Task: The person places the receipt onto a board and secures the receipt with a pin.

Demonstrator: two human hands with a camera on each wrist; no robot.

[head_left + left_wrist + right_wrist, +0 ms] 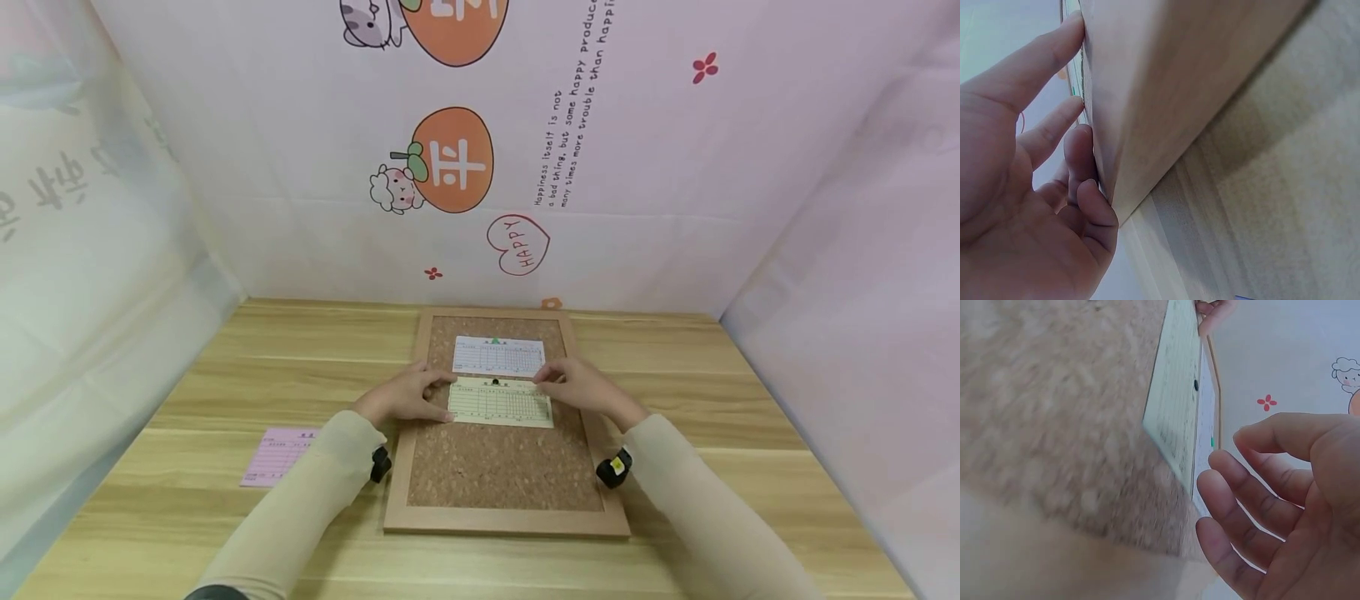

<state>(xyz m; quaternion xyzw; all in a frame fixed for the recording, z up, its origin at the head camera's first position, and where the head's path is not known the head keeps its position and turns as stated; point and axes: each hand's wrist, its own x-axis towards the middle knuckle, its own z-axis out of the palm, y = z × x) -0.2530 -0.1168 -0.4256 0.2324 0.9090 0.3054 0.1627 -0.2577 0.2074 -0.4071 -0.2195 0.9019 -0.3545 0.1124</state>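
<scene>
The yellow paper (pixel 500 403) lies on the cork board (pixel 502 475), the spread thumb and forefinger of the left hand (pixel 405 394) touching its left edge. The right hand (pixel 581 385), fingers loosely bent around nothing visible, is at its upper right corner; contact is unclear. A black pin (pixel 496 382) sits at its top edge, below a white paper (pixel 498 358). A pink paper (pixel 276 457) lies left on the table (pixel 712 367).

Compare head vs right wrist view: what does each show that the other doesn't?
Head only: the pink slip on the table, left of the corkboard, and the HAPPY heart print.

Right wrist only: the palm side of the right hand.

Both: the corkboard, the yellow slip with its black pin, the white slip with its green pin, the left hand and the right hand.
</scene>
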